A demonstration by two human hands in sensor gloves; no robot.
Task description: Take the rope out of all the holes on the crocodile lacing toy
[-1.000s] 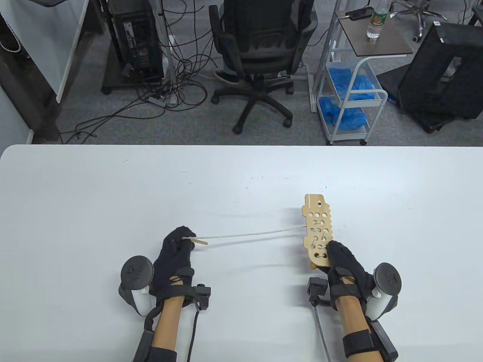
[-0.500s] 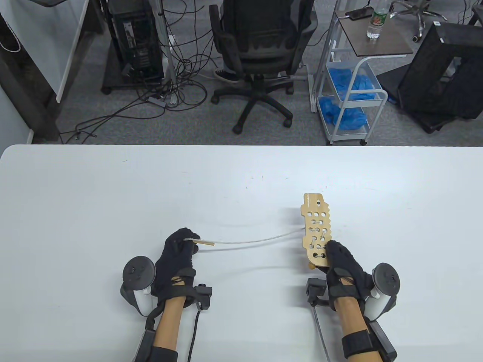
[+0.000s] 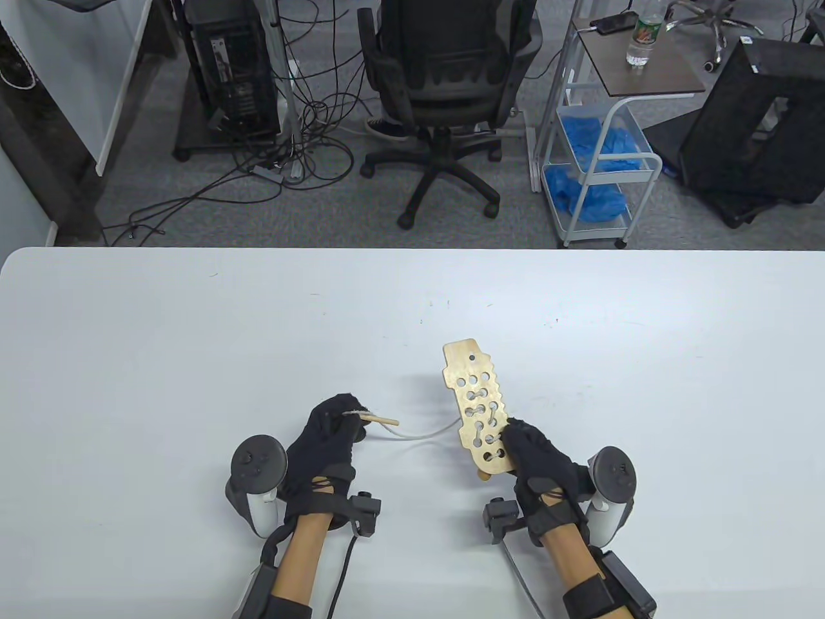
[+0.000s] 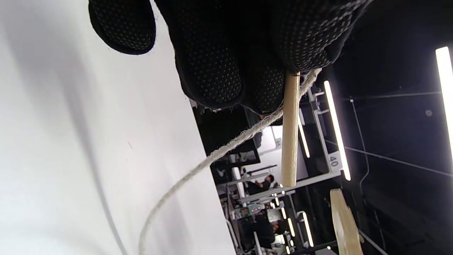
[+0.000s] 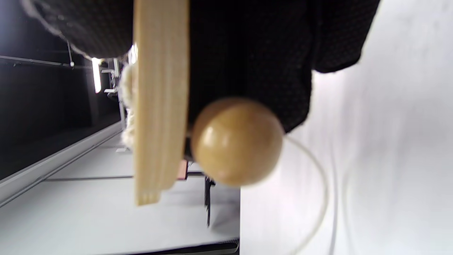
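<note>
My left hand is nearest to me, low over the white worktop, and its grip is pinched on the wooden needle at the end of the rope; the left wrist view shows the fingertips pressing needle and rope together. A little further, my right hand has its grip clamped on the near end of the crocodile lacing toy, which is lifted and tilted away from me. A wooden bead hangs beside the board under my fingers. The rope sags in a loose curve between the two hands and is laced through several middle holes, so the task is not finished, I think. The danger is this: if I pull while the slack makes a loop, the rope can catch or knot at a hole. Also the needle is held only at its tip and may slip out.
</note>
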